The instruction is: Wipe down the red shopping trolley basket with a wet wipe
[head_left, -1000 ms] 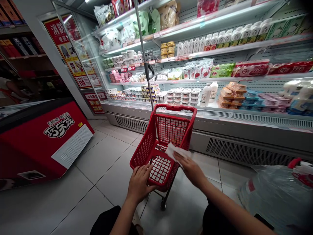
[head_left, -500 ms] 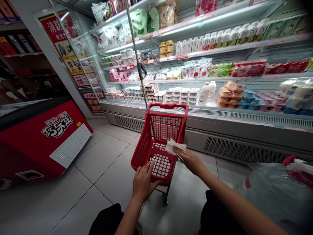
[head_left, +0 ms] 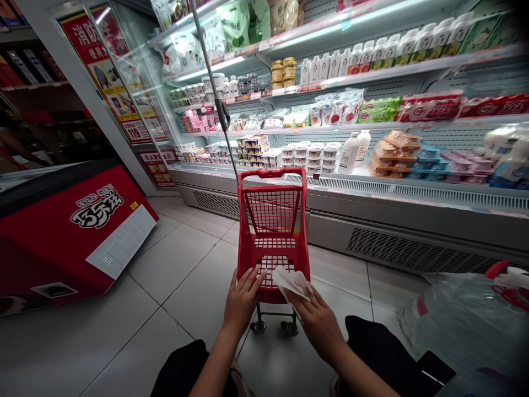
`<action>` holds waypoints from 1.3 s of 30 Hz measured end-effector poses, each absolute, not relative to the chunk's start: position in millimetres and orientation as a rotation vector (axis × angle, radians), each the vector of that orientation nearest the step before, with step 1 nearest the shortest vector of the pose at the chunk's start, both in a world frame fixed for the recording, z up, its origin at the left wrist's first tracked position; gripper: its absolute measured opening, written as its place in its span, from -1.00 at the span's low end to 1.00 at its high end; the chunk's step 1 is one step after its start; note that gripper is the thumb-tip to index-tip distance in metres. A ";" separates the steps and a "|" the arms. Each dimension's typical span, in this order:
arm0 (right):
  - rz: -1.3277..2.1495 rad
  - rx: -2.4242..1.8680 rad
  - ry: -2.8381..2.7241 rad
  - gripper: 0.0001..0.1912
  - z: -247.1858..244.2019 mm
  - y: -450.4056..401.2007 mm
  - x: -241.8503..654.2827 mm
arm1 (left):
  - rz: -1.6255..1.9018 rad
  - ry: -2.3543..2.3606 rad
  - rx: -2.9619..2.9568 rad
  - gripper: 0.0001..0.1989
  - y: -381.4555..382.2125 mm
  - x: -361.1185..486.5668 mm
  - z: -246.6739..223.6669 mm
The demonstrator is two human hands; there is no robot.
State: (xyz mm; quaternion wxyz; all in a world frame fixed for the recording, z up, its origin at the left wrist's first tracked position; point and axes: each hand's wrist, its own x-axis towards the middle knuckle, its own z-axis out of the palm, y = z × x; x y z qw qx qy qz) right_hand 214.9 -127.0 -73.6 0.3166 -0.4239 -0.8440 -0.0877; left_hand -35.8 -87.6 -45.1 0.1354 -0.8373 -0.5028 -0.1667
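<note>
A small red shopping cart point(head_left: 273, 245) with lattice sides stands on the tiled floor in front of me. Its near rim is between my hands. My left hand point(head_left: 243, 298), fingers spread and holding nothing, rests at the near left corner of the basket. A crumpled white tissue point(head_left: 291, 284) lies over the near right part of the rim. My right hand point(head_left: 316, 314) holds it, with the fingers over its right side. The cart's wheels show below the basket.
A refrigerated display point(head_left: 372, 193) of dairy goods runs behind the cart. On the left stands a red freezer point(head_left: 99, 242). Large clear plastic-wrapped bottles point(head_left: 463, 320) are at the right, and a dark pole point(head_left: 212, 88) rises behind the cart.
The cart has turned to face me more squarely. My right hand has moved with the tissue from the basket's right side down to the near rim. My left hand has barely shifted.
</note>
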 end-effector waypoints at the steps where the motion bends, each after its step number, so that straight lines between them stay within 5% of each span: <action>1: -0.241 -1.101 -2.218 -0.08 -72.0 -124.9 202.9 | -0.520 -1.473 -2.400 -0.36 -89.4 -25.5 -47.5; 6: -0.243 -1.031 -2.227 -0.08 -70.5 -112.6 180.0 | -0.632 -1.486 -2.361 -0.30 -97.3 8.1 -51.7; 16: -0.277 -1.417 -2.096 -0.19 -89.8 -102.5 319.6 | -0.536 -1.368 -2.441 -0.31 -85.2 -12.2 -30.9; 20: -0.152 -1.424 -2.050 -0.21 -83.9 -102.1 291.7 | -0.589 -1.450 -2.417 -0.16 -73.2 -5.5 -36.4; 26: -0.020 -1.150 -2.185 -0.08 -79.5 -120.8 222.4 | -0.706 -1.459 -2.381 -0.30 -69.7 5.5 -52.1; 39: -0.096 -1.372 -2.081 -0.43 -76.0 -35.6 354.5 | -0.756 -1.322 -2.510 -0.32 -84.0 17.9 -47.7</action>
